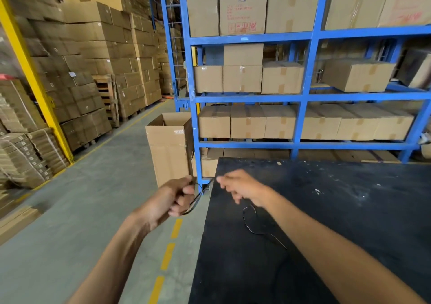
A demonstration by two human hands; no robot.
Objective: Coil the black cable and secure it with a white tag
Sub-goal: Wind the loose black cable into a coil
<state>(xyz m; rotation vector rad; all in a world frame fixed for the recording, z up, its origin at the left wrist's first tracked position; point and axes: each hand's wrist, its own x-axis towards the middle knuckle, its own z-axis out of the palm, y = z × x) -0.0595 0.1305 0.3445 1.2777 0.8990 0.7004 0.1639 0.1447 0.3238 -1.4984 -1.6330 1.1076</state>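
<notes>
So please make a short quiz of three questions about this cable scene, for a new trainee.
1. True or false: the left hand is closed on loops of the black cable.
2. Where does the loose part of the cable lie?
A. on the grey floor
B. on the black table
C. inside the open carton
3. Fill in: the right hand is above the table with its fingers ____.

Key:
1. True.
2. B; a thin loop shows on the table under the right hand.
3. Spread; it looks blurred, and a grip on the cable cannot be confirmed.
</notes>
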